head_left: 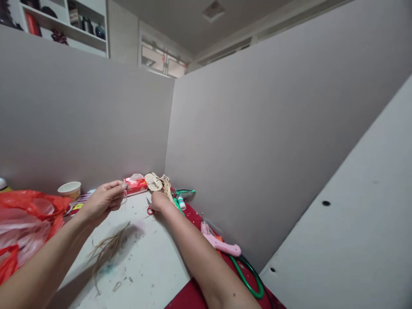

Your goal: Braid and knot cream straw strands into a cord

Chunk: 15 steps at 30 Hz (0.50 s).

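Observation:
My left hand (111, 196) is raised over the left part of the white board, thumb and fingers pinched together. A thin pale strand (125, 198) hangs by its fingertips. My right hand (159, 201) reaches to the far end of the board, its fingers curled and mostly hidden from view. Red-handled scissors (149, 210) are at that hand, blades pointing away to the left. Just beyond lie a round woven piece (153, 182) and a bundle of dry straw-coloured fibres (166, 185). Loose dry strands (111, 246) lie on the board between my arms.
A red tissue pack (135, 184) stands at the back. To the left are a paper cup (69, 190) and red plastic bags (28, 219). Along the right lie green-handled pliers (185, 191), a small white bottle (182, 203) and a pink glue gun (222, 244). Grey partitions (257, 128) enclose the table.

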Tool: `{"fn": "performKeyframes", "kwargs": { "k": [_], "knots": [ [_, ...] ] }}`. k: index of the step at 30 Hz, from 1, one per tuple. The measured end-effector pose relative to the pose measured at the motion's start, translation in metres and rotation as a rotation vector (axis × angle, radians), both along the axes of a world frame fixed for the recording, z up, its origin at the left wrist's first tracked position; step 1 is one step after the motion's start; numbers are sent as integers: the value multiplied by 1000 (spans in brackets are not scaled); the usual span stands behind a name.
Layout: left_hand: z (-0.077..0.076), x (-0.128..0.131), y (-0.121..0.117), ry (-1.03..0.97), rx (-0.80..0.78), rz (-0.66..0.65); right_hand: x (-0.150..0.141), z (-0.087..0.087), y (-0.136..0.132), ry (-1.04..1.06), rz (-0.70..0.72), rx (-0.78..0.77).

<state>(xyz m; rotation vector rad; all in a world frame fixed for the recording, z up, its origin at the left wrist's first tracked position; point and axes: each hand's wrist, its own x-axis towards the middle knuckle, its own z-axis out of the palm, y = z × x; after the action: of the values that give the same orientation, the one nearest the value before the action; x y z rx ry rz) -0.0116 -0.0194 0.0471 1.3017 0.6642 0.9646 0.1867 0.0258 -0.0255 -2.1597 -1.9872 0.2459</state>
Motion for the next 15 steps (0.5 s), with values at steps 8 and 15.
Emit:
{"fn": "performKeyframes", "kwargs": {
  "k": [8,15],
  "knots": [
    [-12,-9,4,65,-53,-102,-18,54,-16,627,324,192],
    [-6,-25,5,32,-3,-14,-48,68,-31,1100,749,-180]
  ]
}}
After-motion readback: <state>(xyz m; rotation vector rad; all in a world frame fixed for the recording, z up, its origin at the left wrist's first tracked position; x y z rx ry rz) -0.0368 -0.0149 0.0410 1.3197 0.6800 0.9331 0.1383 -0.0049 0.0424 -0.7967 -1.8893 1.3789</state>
